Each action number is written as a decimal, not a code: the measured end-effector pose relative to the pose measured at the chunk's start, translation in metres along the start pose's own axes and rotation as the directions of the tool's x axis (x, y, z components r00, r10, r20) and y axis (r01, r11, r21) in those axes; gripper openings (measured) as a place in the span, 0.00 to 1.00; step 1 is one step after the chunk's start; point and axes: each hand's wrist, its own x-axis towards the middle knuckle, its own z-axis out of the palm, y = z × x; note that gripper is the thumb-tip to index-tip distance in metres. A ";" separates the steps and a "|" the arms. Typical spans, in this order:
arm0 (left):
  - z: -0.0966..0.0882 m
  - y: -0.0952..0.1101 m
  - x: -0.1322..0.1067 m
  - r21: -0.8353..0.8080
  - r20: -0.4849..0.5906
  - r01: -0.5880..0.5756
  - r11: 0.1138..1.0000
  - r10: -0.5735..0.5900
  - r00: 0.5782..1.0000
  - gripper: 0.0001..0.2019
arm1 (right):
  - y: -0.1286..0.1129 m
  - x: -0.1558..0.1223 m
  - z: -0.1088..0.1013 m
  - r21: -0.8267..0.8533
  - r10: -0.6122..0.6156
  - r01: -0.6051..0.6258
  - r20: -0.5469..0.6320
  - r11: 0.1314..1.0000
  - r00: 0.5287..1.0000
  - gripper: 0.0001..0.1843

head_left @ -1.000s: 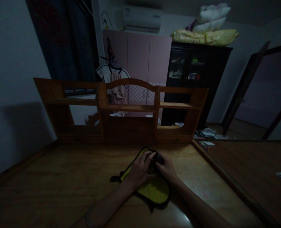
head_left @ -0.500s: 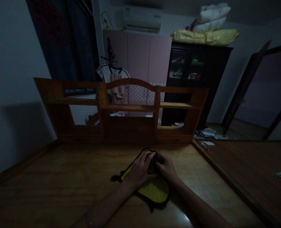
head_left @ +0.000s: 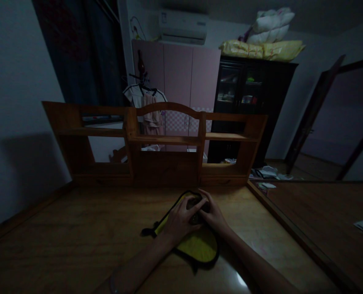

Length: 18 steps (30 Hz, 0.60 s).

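Observation:
A yellow cloth piece [head_left: 196,246] with black edging, like a flat pouch, lies on the wooden desk top [head_left: 108,216]. Dark tabs stick out at its left end and lower edge. Over its upper part my left hand [head_left: 179,218] curls its fingers round a small dark object [head_left: 195,219], whose kind I cannot make out in the dim light. My right hand [head_left: 214,216] is on the right side of the same object, with thumb and fingers bent against it and one finger stretched up past it. Fingers of both hands hide most of the object.
A wooden shelf unit [head_left: 166,141] stands along the back of the desk. The desk's raised right edge [head_left: 288,226] runs toward me, and a wall [head_left: 19,163] is on the left. Beyond are pink cupboards [head_left: 177,77] and a dark cabinet [head_left: 245,90].
The fingers of my right hand have shifted on the dark object, one now reaching up and outward. My left fingers have moved slightly over it. The yellow piece stays almost in place.

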 end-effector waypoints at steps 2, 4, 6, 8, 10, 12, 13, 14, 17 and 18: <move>0.001 -0.001 -0.001 0.007 0.005 -0.020 1.000 0.020 1.000 0.45 | -0.003 0.000 0.000 -0.008 0.003 -0.003 0.009 1.000 1.000 0.36; 0.002 -0.001 -0.002 -0.006 -0.007 -0.018 1.000 0.018 1.000 0.43 | -0.006 -0.001 0.001 -0.055 -0.024 0.024 0.013 0.998 1.000 0.36; 0.002 -0.001 -0.003 -0.035 -0.021 -0.003 0.999 0.002 1.000 0.41 | -0.009 -0.003 0.001 -0.133 -0.070 0.071 0.010 0.989 0.997 0.36; 0.003 0.000 -0.003 -0.077 -0.034 0.023 0.997 -0.025 0.999 0.38 | -0.013 -0.005 -0.001 -0.242 -0.112 0.112 0.016 0.964 0.994 0.35; 0.005 0.000 -0.002 -0.133 -0.045 0.059 0.989 -0.066 0.997 0.35 | -0.019 -0.005 -0.005 -0.397 -0.148 0.148 0.030 0.906 0.988 0.34; 0.008 0.000 -0.002 -0.189 -0.050 0.095 0.977 -0.106 0.993 0.34 | -0.030 -0.002 -0.010 -0.596 -0.220 0.207 0.051 0.776 0.974 0.30; 0.009 -0.001 -0.001 -0.211 -0.050 0.109 0.971 -0.122 0.991 0.34 | -0.039 0.001 -0.013 -0.688 -0.271 0.240 0.065 0.684 0.960 0.28; 0.010 -0.002 -0.001 -0.228 -0.048 0.121 0.966 -0.135 0.990 0.34 | -0.051 0.003 -0.016 -0.764 -0.343 0.279 0.081 0.581 0.936 0.24; 0.012 -0.003 -0.001 -0.270 -0.038 0.151 0.951 -0.167 0.985 0.34 | -0.105 -0.002 -0.017 -0.829 -0.587 0.365 0.055 0.425 0.808 0.11; 0.013 -0.003 -0.001 -0.286 -0.034 0.159 0.945 -0.176 0.984 0.34 | -0.127 -0.011 -0.015 -0.813 -0.649 0.412 0.056 0.411 0.759 0.12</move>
